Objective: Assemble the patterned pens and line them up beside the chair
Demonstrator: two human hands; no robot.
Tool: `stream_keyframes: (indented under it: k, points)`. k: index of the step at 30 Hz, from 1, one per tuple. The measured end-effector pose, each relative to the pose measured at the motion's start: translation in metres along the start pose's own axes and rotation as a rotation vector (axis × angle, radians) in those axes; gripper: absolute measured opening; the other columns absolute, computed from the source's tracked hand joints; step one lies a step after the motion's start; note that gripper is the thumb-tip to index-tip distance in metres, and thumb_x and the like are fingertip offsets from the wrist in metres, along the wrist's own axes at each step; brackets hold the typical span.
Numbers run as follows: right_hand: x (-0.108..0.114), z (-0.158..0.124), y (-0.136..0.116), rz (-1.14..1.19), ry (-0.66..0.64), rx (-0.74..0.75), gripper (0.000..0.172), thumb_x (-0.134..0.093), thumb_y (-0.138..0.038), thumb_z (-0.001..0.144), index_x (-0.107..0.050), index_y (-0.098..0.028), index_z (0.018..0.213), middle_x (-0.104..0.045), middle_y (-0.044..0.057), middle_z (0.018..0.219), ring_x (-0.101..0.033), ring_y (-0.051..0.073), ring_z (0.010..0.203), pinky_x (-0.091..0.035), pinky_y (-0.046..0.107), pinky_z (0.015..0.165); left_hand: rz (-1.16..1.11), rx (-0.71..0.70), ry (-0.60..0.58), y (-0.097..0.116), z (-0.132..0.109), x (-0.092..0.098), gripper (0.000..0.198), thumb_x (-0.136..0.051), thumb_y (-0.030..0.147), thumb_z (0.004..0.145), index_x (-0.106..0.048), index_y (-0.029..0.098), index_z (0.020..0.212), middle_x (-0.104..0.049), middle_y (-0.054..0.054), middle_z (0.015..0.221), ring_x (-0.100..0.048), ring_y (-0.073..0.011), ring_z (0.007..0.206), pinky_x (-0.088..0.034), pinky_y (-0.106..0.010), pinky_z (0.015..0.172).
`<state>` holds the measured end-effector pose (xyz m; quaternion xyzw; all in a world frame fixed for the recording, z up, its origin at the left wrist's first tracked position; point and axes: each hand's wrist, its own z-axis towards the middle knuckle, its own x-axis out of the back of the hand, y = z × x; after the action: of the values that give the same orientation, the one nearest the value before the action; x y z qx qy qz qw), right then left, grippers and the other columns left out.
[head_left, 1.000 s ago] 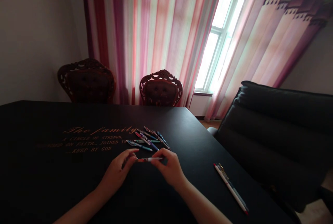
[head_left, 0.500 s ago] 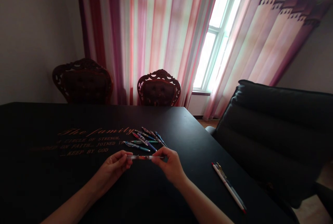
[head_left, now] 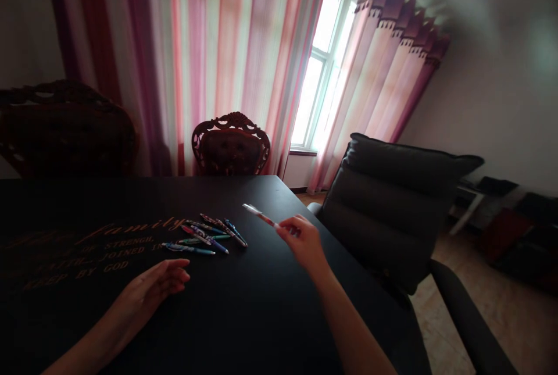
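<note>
My right hand [head_left: 300, 238] pinches one end of a pen [head_left: 261, 215] between thumb and fingers. The pen has a pale clear end and a reddish patterned barrel, and points up and to the left above the table. My left hand [head_left: 163, 282] hangs over the dark table, fingers loosely apart, with nothing in it. Just beyond it lies a loose pile of several patterned pens: a blue-teal pen [head_left: 189, 249] in front, a purple and white pen [head_left: 211, 241] in the middle, and a dark blue pen [head_left: 234, 231] at the right.
The black table [head_left: 244, 317] carries gold lettering [head_left: 104, 254] on the left. A black padded armchair [head_left: 387, 206] stands close to its right edge. Two carved wooden chairs, one the middle chair [head_left: 231, 145], are at the far side before striped curtains [head_left: 244, 43].
My left hand has let go of the pen. My right hand has carried it right and turned it upward. The view has swung right, and the two pens at the right no longer show.
</note>
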<state>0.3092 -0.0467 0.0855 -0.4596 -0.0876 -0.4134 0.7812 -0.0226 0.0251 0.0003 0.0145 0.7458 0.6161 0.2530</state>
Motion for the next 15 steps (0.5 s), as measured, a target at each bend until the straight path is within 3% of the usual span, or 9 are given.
stream_keyframes:
  k: [4, 7, 10, 15]
  points:
    - [0.061, -0.05, 0.068, -0.168, 0.164, -0.241, 0.037, -0.058, -0.051, 0.08, -0.075, -0.017, 0.081, -0.066, 0.006, 0.073, -0.056, 0.019, 0.063, -0.042, 0.029, 0.059, 0.066, -0.002, 0.011, -0.001, 0.0, -0.002, 0.037, -0.07, 0.048, 0.076, -0.076, 0.017, 0.096, -0.077, -0.008, 0.086, -0.069, -0.0259, 0.086, -0.057, -0.031, 0.076]
    - [0.088, -0.093, 0.107, -0.279, 0.211, -0.433, 0.04, -0.057, -0.053, 0.078, -0.075, -0.017, 0.082, -0.071, 0.009, 0.076, -0.062, 0.024, 0.068, -0.044, 0.032, 0.061, 0.082, -0.004, 0.02, 0.0, -0.001, -0.004, 0.03, -0.071, 0.04, 0.076, -0.076, 0.017, 0.095, -0.078, -0.006, 0.088, -0.068, -0.0262, 0.087, -0.057, -0.031, 0.077]
    - [0.097, -0.119, 0.124, -0.303, 0.178, -0.495, 0.037, -0.056, -0.051, 0.078, -0.075, -0.02, 0.081, -0.074, 0.009, 0.081, -0.066, 0.027, 0.074, -0.047, 0.033, 0.065, 0.092, 0.009, 0.037, 0.001, -0.002, -0.007, 0.025, -0.07, 0.034, 0.075, -0.076, 0.017, 0.092, -0.078, -0.005, 0.085, -0.068, -0.0263, 0.086, -0.056, -0.03, 0.076]
    - [0.091, -0.129, 0.127, -0.356, 0.139, -0.492, 0.036, -0.055, -0.052, 0.078, -0.076, -0.022, 0.079, -0.074, 0.009, 0.082, -0.067, 0.029, 0.079, -0.048, 0.035, 0.069, 0.111, 0.022, 0.083, 0.005, -0.006, -0.015, 0.026, -0.07, 0.036, 0.072, -0.076, 0.018, 0.09, -0.078, -0.005, 0.084, -0.067, -0.0281, 0.087, -0.055, -0.032, 0.078]
